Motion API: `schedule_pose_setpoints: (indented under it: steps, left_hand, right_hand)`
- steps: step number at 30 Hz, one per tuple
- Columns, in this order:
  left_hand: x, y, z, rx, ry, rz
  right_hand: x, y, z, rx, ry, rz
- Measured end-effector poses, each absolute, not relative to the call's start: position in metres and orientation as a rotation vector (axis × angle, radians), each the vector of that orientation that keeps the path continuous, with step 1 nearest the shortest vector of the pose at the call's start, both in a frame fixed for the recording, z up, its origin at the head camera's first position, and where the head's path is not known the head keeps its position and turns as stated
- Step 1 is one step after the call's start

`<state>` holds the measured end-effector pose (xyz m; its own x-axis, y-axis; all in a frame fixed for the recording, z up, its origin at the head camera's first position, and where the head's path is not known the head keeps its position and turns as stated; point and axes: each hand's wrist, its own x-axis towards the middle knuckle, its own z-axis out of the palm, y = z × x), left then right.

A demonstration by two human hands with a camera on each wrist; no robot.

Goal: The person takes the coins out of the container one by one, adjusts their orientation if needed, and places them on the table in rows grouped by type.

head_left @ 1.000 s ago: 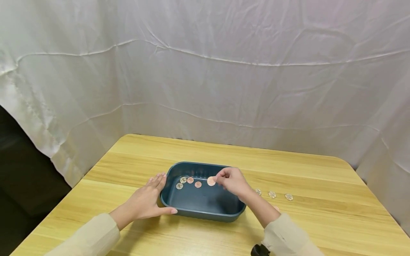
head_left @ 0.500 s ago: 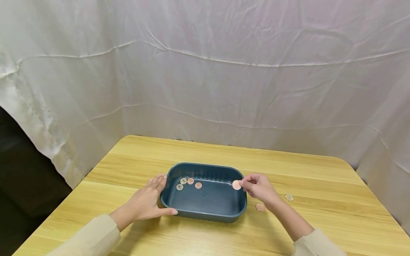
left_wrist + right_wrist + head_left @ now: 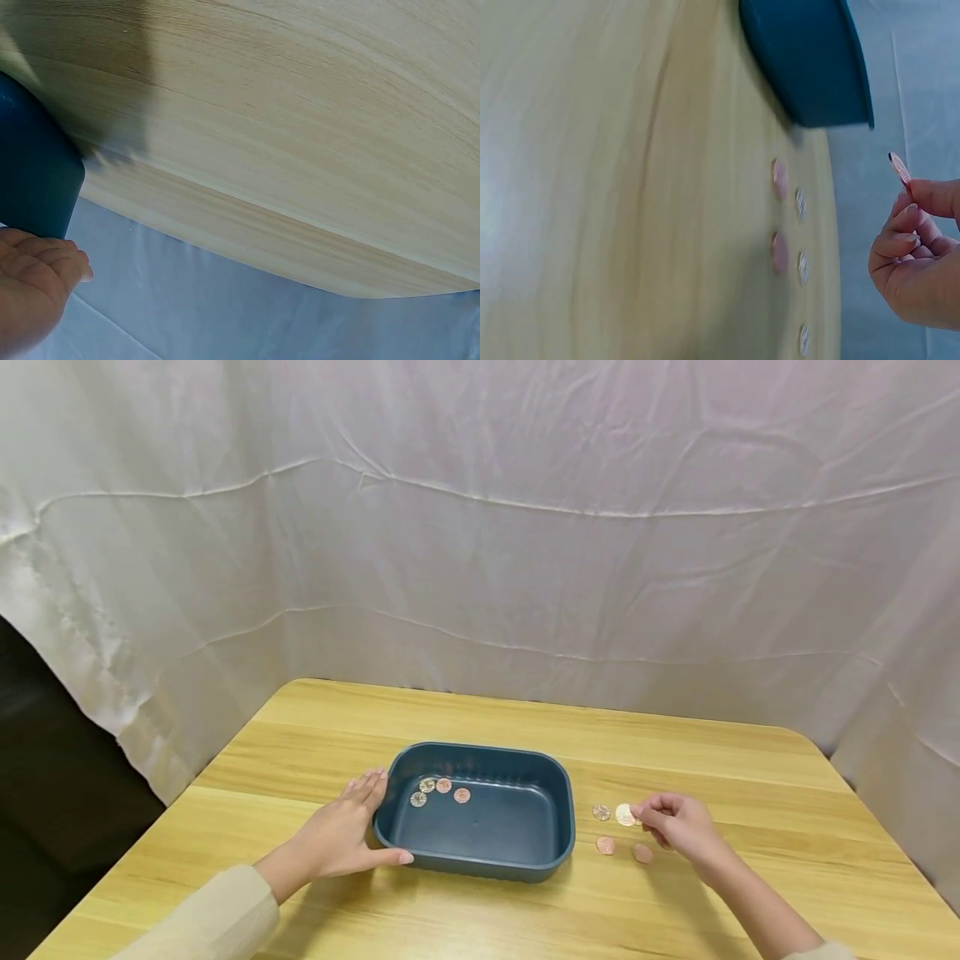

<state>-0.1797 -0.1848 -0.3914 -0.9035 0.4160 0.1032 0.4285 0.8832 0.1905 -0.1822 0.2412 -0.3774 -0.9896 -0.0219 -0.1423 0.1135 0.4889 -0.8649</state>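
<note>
My left hand [image 3: 341, 827] rests against the left end of a dark blue basin [image 3: 480, 865], fingers straight along its side, thumb at the front rim. In the left wrist view, those fingertips [image 3: 71, 262] touch the basin wall [image 3: 37, 165]. To the right of the basin, my right hand [image 3: 678, 827] pinches a copper-coloured coin [image 3: 624, 814] between thumb and finger. The right wrist view has this coin [image 3: 901, 169] held up above the table. Below it lie silvery coins [image 3: 601, 812] and two copper-coloured coins [image 3: 605, 845]; my hand hides part of the silvery row.
Several coins [image 3: 444, 786] lie inside the basin, towards its back left. The wooden table [image 3: 495, 918] has a rounded far edge. Pale cloth [image 3: 480, 568] hangs behind it, and a dark area [image 3: 52, 777] lies off the left side.
My right hand has carried the pinched coin out from over the basin, rightwards to above the coins on the table. My left hand and the basin have stayed put.
</note>
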Motion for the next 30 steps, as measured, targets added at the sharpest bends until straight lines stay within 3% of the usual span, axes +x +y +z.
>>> schedule_pose_setpoints:
  steps: [20,30]
  left_hand:
    - [-0.179,-0.185,-0.39,-0.661,-2.997,-0.322]
    - [-0.179,-0.185,-0.391,-0.661,-2.992,-0.307]
  right_hand:
    - [-0.165,0.306,-0.409,0.263,2.585,-1.383]
    - [-0.166,0.315,-0.42,0.315,2.64,-1.242]
